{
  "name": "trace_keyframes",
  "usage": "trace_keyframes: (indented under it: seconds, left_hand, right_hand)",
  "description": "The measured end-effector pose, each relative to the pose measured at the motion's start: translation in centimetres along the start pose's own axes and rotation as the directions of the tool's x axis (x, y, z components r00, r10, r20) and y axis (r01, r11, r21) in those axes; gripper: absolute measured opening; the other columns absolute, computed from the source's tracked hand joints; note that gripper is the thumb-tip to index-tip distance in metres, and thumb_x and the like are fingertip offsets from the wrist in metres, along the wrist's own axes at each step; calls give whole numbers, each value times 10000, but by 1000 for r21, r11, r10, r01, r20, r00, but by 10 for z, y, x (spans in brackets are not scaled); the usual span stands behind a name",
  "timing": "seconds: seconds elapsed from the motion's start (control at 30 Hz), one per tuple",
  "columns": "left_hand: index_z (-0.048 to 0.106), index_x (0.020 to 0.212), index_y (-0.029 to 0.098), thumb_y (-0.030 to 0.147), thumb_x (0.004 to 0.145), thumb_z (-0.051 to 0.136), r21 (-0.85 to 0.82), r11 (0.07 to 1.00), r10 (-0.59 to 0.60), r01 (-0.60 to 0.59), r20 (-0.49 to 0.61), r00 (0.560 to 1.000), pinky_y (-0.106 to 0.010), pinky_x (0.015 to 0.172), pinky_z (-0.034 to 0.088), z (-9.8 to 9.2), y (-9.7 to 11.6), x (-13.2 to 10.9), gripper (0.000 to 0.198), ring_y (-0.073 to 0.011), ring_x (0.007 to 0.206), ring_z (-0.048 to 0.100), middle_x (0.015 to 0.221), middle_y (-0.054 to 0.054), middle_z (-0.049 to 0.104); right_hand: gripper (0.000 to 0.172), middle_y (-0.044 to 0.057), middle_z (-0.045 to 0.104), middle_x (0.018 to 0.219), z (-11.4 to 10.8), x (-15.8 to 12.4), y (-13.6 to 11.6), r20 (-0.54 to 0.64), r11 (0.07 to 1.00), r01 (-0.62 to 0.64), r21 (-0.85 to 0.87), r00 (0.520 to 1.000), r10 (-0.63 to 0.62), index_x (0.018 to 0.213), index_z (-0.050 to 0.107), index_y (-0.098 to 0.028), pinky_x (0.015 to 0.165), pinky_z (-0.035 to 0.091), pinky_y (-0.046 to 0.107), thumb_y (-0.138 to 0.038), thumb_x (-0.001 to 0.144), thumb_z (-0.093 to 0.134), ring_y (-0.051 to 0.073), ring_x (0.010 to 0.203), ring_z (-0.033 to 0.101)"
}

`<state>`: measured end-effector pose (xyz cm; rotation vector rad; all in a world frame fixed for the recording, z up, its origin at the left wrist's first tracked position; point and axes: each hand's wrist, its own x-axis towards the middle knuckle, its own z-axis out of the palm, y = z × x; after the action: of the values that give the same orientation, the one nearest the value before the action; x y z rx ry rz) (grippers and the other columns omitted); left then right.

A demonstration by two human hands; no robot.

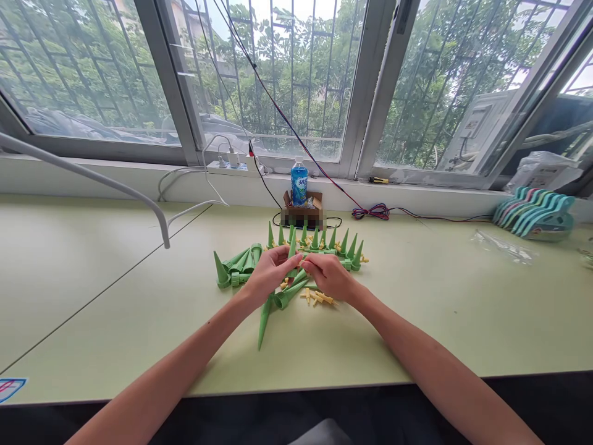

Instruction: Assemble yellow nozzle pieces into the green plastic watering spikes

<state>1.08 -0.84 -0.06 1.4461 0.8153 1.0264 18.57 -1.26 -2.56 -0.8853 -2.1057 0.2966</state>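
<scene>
Evidently, in the head view, the green cone [292, 244] in hand is slender, matte and pale green, its pointed end up and slightly tilted. It is held above the middle of the pale green table [139, 296], amid similar parts. A row of upright cones [333, 240] stands on the far side; loose cones [243, 262] lie to the left, and a long spike [263, 327] points toward the near edge. Small yellow pieces [325, 298] lie in a loose heap just nearer than the right hand [328, 275].

The lower part of the held cone is largely covered by the hands. Several parts behind them are only partly visible, and both forearms are cut off at the near edge of the view.

Left hand [271, 272]: thumb and fingers closed around the cone, clamping it. Right hand: fingers curled, thumb and fingertips together beside the cone. A tiny yellowish spot shows at those tips; whether they grip a piece cannot be told.
</scene>
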Motion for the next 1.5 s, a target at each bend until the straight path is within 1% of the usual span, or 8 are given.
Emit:
trace_keyframes:
  seconds: [0.3, 0.43, 0.6, 0.83, 1.0, 1.13, 1.3, 1.5]
  left_hand:
    - [611, 775, 161, 490, 693, 728, 54, 997, 52, -51, -22, 998, -194, 421, 428, 0, 0, 0, 359, -91, 524, 496, 647, 10, 550]
    - [612, 783, 155, 483, 720, 710, 78, 996, 50, -47, -40, 998, -192, 443, 427, 1, 1, 0, 348, -95, 556, 499, 671, 6, 548]
    - [628, 839, 155, 456, 783, 658, 207, 972, 110, -110, 13, 994, -187, 457, 419, -1, -3, 1, 307, -96, 581, 487, 703, 3, 542]
    - [640, 857, 155, 424, 844, 584, 441, 848, 240, -293, 173, 955, -213, 576, 447, -1, -13, 2, 275, -125, 702, 505, 782, -19, 587]
    - [619, 802, 154, 408, 848, 579, 524, 780, 265, -343, 220, 939, -203, 550, 413, -1, -16, 3, 262, -110, 664, 457, 729, -1, 559]
    - [627, 877, 161, 378, 859, 560, 578, 717, 302, -389, 245, 921, -229, 596, 453, -1, -16, 2, 228, -126, 693, 501, 779, -19, 599]
    - [623, 939, 181, 304, 852, 558, 642, 609, 385, -467, 276, 881, -290, 748, 487, -2, -14, 1, 164, -154, 780, 572, 886, -37, 658]
    - [622, 946, 179, 266, 871, 528, 658, 577, 399, -483, 289, 870, -272, 696, 468, -3, -14, 2, 148, -155, 775, 570, 885, -42, 665]
  right_hand:
    - [355, -27, 438, 614, 2, 1, 0, 16, 998, -35, 58, 999, 34, 668, 385, -192, 548, 278, 246, -357, 982, 365, 103, 552, 351]
    - [389, -31, 435, 599, -6, 3, -4, 21, 998, -55, 30, 998, 54, 670, 421, -190, 556, 289, 244, -396, 990, 342, 103, 542, 364]
    - [440, -30, 471, 589, -23, 5, 0, -119, 985, -168, 30, 978, 170, 757, 508, -185, 602, 342, 243, -431, 1012, 248, 104, 528, 428]
    - [348, -25, 498, 624, -15, 4, 0, -137, 983, -156, 101, 976, 169, 799, 524, -188, 557, 346, 238, -445, 975, 369, 102, 524, 425]
    - [299, -36, 455, 587, -7, 3, -4, -149, 964, -184, 194, 965, 214, 752, 455, -200, 502, 312, 238, -425, 948, 434, 102, 502, 398]
    - [288, -46, 412, 566, -5, 3, -6, -179, 949, -198, 247, 953, 246, 746, 433, -208, 484, 288, 240, -422, 937, 455, 102, 492, 374]
    - [305, -43, 393, 589, -4, 4, -6, -225, 964, -170, 203, 950, 215, 713, 424, -203, 493, 288, 240, -420, 923, 472, 97, 510, 347]
    - [315, -44, 405, 585, -4, 4, -5, -241, 979, -154, 135, 953, 183, 695, 419, -200, 502, 292, 233, -412, 921, 477, 94, 515, 344]
